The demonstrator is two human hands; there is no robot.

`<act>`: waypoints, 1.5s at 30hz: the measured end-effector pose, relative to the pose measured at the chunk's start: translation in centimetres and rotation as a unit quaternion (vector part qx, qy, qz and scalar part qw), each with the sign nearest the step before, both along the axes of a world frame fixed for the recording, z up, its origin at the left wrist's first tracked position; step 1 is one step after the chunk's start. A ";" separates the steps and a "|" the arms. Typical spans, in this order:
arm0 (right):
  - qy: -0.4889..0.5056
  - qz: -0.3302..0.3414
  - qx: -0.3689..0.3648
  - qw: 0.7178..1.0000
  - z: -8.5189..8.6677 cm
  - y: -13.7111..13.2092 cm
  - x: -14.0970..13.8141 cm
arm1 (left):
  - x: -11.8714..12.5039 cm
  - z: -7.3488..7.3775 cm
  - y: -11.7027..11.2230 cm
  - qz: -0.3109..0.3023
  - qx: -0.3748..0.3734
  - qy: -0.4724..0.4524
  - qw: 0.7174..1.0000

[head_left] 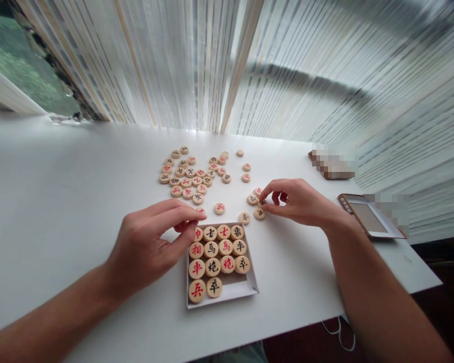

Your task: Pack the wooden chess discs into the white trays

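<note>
A shallow white box [249, 288] lies near the table's front edge and holds several round wooden chess pieces [219, 257] with red and black characters. My left hand [151, 247] hovers over the box's far left corner, thumb and fingers pinched on a piece [201, 211] with a red mark. My right hand [300, 201] is right of the box, fingertips pinched on a piece [262, 203] among a few loose ones [259, 214].
A heap of loose pieces [191, 174] lies farther back on the white table [60, 201]. A box lid [369, 217] lies at the right, with a blurred object [333, 164] behind it. Striped curtains hang beyond the table; its front edge is near me.
</note>
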State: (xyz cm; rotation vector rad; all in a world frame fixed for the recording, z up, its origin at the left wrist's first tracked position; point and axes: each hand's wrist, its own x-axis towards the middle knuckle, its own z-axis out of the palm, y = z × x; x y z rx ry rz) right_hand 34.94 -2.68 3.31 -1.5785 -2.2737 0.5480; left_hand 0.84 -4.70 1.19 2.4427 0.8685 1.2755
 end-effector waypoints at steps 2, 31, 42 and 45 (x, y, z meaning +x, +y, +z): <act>-0.004 -0.008 -0.007 1.000 0.0 0.0 0.0 | 0.0 0.0 -0.1 0.001 0.000 -0.002 1.000; 0.177 -0.152 -0.054 0.971 -0.7 0.3 0.8 | -2.0 1.6 2.2 0.162 -0.116 -0.121 0.972; 0.314 -0.158 -0.090 0.932 -0.6 0.1 -1.3 | -1.3 1.6 2.1 0.155 -0.165 -0.147 0.963; 0.354 -0.158 -0.109 0.915 -0.7 -0.2 -2.3 | -1.3 1.7 1.9 0.155 -0.179 -0.151 0.960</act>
